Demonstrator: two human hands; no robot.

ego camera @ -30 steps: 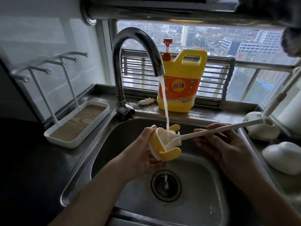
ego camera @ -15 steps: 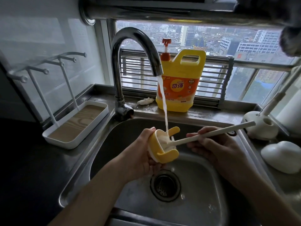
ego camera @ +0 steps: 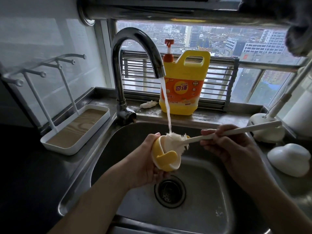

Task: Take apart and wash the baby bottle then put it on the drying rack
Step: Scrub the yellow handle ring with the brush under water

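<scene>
Both hang clear of the sink (ego camera: 211, 200) walls: left hand (ego camera: 145, 164), fingers clamped round the yellow collar (ego camera: 166, 157); right hand (ego camera: 236, 149), fingers pinching the brush (ego camera: 219, 135) poked into it.

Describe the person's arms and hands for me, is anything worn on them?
Nothing shows on them. The left forearm and right forearm are bare right to the frame's lower edge, with no sleeve or cuff in view. The left hand and right hand are ungloved, and no watch, bracelet or ring can be seen on the parts that show.
</scene>
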